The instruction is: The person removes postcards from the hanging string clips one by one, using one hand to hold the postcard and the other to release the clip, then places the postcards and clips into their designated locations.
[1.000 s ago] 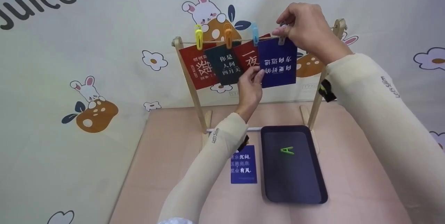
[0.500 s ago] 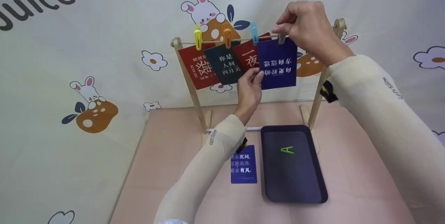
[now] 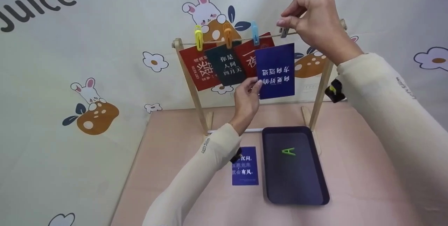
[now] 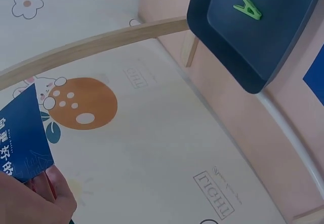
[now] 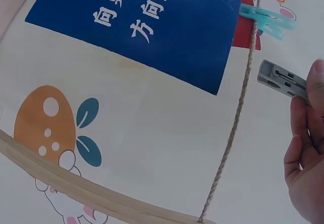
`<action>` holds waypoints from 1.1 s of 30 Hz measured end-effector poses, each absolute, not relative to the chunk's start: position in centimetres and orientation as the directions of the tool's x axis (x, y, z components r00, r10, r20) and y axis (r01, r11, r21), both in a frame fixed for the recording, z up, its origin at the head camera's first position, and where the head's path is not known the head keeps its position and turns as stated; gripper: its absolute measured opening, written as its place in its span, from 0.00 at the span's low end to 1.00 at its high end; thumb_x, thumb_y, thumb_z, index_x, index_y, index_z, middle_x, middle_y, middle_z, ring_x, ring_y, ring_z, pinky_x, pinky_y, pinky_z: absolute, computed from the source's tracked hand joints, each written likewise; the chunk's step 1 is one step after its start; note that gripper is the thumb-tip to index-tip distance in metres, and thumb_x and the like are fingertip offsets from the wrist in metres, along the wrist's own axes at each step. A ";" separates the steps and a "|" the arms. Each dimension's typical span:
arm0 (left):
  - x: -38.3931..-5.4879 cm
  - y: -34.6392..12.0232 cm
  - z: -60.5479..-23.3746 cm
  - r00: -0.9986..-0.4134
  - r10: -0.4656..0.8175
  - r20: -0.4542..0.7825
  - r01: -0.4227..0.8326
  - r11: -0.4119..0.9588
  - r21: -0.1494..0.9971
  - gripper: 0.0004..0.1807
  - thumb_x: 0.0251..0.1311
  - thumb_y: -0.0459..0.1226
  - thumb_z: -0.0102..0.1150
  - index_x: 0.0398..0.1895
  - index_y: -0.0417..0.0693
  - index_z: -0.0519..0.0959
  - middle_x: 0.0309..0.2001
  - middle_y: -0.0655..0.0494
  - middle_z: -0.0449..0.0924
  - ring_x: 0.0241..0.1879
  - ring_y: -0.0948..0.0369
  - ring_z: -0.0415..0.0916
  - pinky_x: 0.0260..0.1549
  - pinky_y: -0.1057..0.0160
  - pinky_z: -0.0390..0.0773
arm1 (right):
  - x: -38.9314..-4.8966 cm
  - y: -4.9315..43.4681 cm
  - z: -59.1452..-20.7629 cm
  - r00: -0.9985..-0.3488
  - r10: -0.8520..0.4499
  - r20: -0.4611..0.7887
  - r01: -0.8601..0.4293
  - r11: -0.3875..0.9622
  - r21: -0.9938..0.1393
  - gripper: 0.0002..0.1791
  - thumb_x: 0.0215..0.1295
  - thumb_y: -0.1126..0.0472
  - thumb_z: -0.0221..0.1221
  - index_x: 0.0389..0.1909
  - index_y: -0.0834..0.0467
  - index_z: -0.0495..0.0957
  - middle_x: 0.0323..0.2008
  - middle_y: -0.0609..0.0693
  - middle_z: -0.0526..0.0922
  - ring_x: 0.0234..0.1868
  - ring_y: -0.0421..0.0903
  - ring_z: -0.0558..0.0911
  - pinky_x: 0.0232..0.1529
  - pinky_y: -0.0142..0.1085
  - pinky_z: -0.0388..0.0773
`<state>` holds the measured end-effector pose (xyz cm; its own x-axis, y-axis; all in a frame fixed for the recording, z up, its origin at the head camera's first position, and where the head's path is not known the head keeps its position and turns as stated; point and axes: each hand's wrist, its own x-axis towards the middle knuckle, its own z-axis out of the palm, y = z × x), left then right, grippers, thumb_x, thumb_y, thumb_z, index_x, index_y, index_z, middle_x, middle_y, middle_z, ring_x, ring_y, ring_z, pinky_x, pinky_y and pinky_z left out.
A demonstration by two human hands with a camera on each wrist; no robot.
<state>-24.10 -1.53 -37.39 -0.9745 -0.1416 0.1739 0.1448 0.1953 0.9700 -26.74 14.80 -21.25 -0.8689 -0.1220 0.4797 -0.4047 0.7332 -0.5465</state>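
My left hand (image 3: 246, 100) pinches a blue card (image 3: 276, 70) by its left edge; the card's white print is upside down in the head view. Its top edge sits just below the rope (image 5: 238, 107). Above it, my right hand (image 3: 316, 22) pinches a grey clothespin (image 5: 282, 79), which is off the rope in the right wrist view. Left of the blue card, a yellow clothespin (image 3: 198, 38), an orange clothespin (image 3: 228, 36) and a light blue clothespin (image 3: 255, 34) hold a red card (image 3: 196, 75), a dark green card (image 3: 227, 66) and another red card (image 3: 246, 59).
The rope hangs between the posts of a wooden stand (image 3: 196, 96). On the pink tabletop (image 3: 168, 142), a dark tray (image 3: 295, 191) holds a green clothespin (image 3: 288, 151). Beside the tray lies another blue card (image 3: 245, 177), partly behind the left wrist.
The grey clothespin has come off the blue card as my right hand rose. My left hand has lowered the blue card slightly, away from the rope.
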 end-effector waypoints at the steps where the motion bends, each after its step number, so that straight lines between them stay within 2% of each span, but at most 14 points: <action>1: -24.0 -1.6 -37.5 -0.975 -0.145 0.170 0.140 0.192 0.971 0.10 0.70 0.34 0.57 0.48 0.39 0.83 0.46 0.47 0.88 0.40 0.63 0.80 0.40 0.70 0.80 | -26.7 14.9 -21.3 -0.872 -0.116 0.475 -0.401 0.727 -0.557 0.15 0.69 0.52 0.60 0.49 0.57 0.84 0.46 0.52 0.85 0.42 0.37 0.78 0.45 0.25 0.75; 8: -22.3 -1.6 -38.1 -0.983 -0.142 0.112 0.085 0.187 0.979 0.12 0.69 0.36 0.59 0.51 0.41 0.84 0.46 0.48 0.89 0.41 0.63 0.83 0.41 0.69 0.83 | -26.2 15.0 -22.7 -0.891 -0.093 0.443 -0.393 0.645 -0.655 0.16 0.68 0.51 0.62 0.51 0.54 0.83 0.41 0.40 0.79 0.37 0.37 0.73 0.39 0.28 0.70; 15: -20.9 -1.6 -38.8 -0.994 -0.103 0.039 0.023 0.145 0.989 0.11 0.69 0.37 0.59 0.49 0.42 0.84 0.42 0.49 0.89 0.35 0.65 0.81 0.40 0.64 0.85 | -25.6 14.9 -25.2 -0.898 -0.087 0.431 -0.403 0.559 -0.725 0.18 0.67 0.52 0.62 0.55 0.53 0.81 0.46 0.43 0.79 0.37 0.36 0.77 0.37 0.23 0.76; 22: -19.0 -2.3 -39.3 -0.994 -0.109 0.016 -0.004 0.176 0.984 0.12 0.68 0.37 0.60 0.50 0.42 0.84 0.44 0.48 0.89 0.36 0.64 0.83 0.38 0.67 0.85 | -25.0 14.8 -26.5 -0.889 -0.079 0.451 -0.433 0.462 -0.774 0.18 0.65 0.57 0.65 0.55 0.54 0.81 0.35 0.40 0.81 0.30 0.37 0.77 0.33 0.22 0.75; 25: -18.2 -2.8 -39.6 -0.994 -0.108 -0.017 -0.037 0.185 0.982 0.12 0.69 0.38 0.59 0.50 0.43 0.84 0.44 0.49 0.89 0.37 0.64 0.83 0.38 0.67 0.84 | -24.8 14.9 -27.0 -0.884 -0.079 0.461 -0.450 0.412 -0.792 0.19 0.64 0.61 0.66 0.56 0.56 0.80 0.36 0.40 0.83 0.31 0.36 0.79 0.31 0.22 0.74; 30: -17.0 -3.8 -40.8 -0.991 -0.118 -0.060 -0.079 0.166 0.983 0.13 0.68 0.37 0.60 0.50 0.40 0.84 0.44 0.46 0.89 0.37 0.62 0.85 0.37 0.65 0.86 | -24.4 15.3 -28.4 -0.888 -0.102 0.449 -0.457 0.304 -0.836 0.22 0.63 0.66 0.66 0.59 0.59 0.78 0.45 0.42 0.82 0.36 0.35 0.83 0.37 0.21 0.79; 33: -16.4 -4.3 -41.8 -0.990 -0.120 -0.079 -0.097 0.153 0.984 0.13 0.68 0.36 0.60 0.50 0.38 0.83 0.43 0.44 0.89 0.36 0.61 0.85 0.37 0.65 0.86 | -24.1 15.6 -29.4 -0.897 -0.116 0.426 -0.442 0.242 -0.864 0.23 0.62 0.69 0.66 0.59 0.62 0.78 0.42 0.43 0.84 0.36 0.34 0.85 0.38 0.22 0.82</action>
